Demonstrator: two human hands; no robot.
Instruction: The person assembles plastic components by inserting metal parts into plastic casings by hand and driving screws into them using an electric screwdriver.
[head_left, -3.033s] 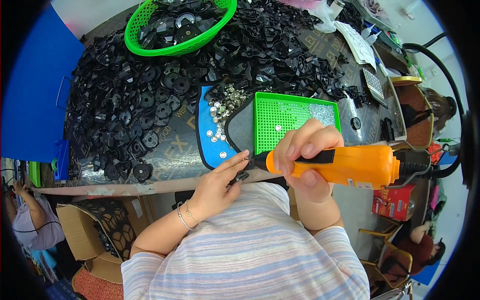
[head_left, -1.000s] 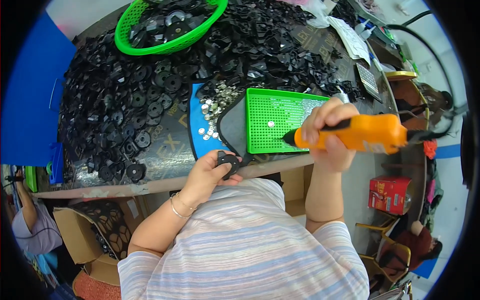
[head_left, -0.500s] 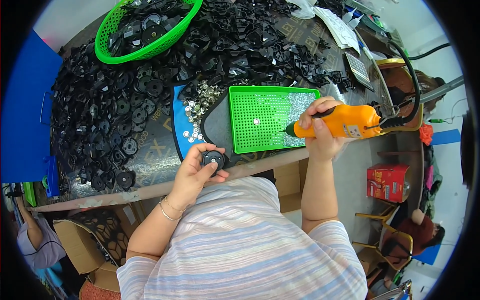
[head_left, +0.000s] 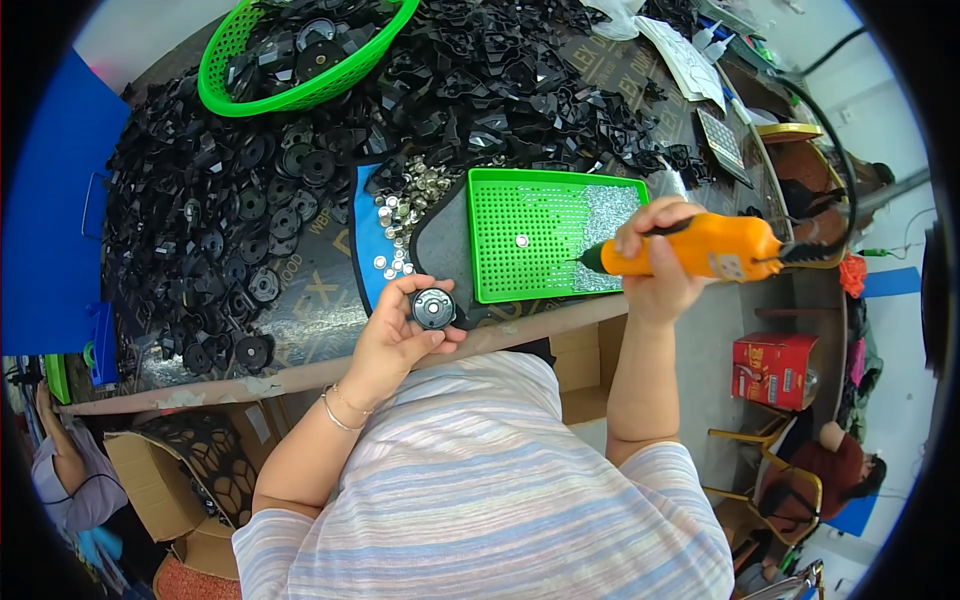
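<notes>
The left hand's fingers [head_left: 392, 325] curl beneath a round black part [head_left: 433, 309], thumb by its lower edge; the part sits just in front of the person's body, its face with a pale metal centre turned up. The right hand [head_left: 658, 262] wraps closely around an orange power screwdriver [head_left: 725, 243], its dark tip pointing left over a green perforated tray [head_left: 500, 275] — whether the tip touches anything there, I cannot tell. Small silver screws [head_left: 612, 210] cover the tray's right side, and one round silver piece [head_left: 521, 241] lies apart from them. Left of the tray, more silver pieces [head_left: 424, 182] are heaped on a blue-and-grey mat [head_left: 366, 235]. Beyond, black plastic parts [head_left: 490, 90] spread thickly across the table [head_left: 315, 295] — around a green basket [head_left: 290, 103] holding more black parts. A red box [head_left: 773, 370] stands at far right, below table height.
</notes>
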